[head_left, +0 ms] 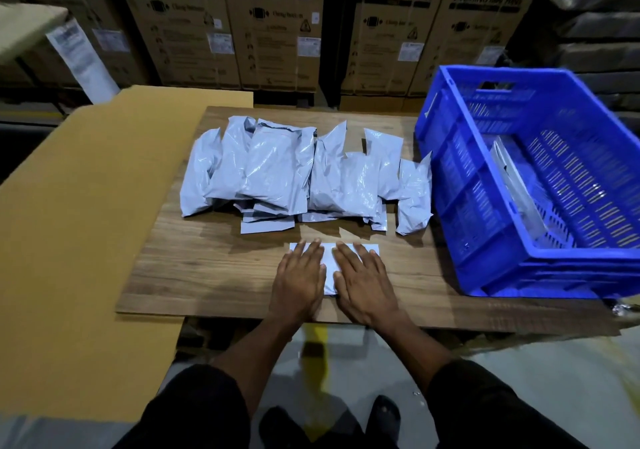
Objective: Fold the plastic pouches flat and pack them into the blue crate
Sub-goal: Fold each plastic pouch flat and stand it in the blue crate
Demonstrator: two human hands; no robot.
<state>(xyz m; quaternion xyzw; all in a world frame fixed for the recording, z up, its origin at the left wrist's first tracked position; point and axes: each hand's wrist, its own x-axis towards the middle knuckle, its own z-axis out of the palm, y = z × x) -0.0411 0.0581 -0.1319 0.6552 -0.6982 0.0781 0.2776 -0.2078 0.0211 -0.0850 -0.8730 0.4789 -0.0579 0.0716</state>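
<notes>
A folded grey plastic pouch (329, 264) lies flat near the front edge of the wooden board (194, 268). My left hand (299, 280) and my right hand (363, 282) press on it side by side, fingers straight. Beyond them, a heap of several puffy grey pouches (298, 171) covers the middle of the board. The blue crate (485, 206) stands on the board's right side. Inside it, a flat pouch (516, 185) leans against the left wall.
A large sheet of brown cardboard (69, 223) lies to the left of the board. Stacked washing-machine cartons (270, 26) form a wall behind. A bare strip of board separates the heap from my hands. The floor and my feet show below the board's front edge.
</notes>
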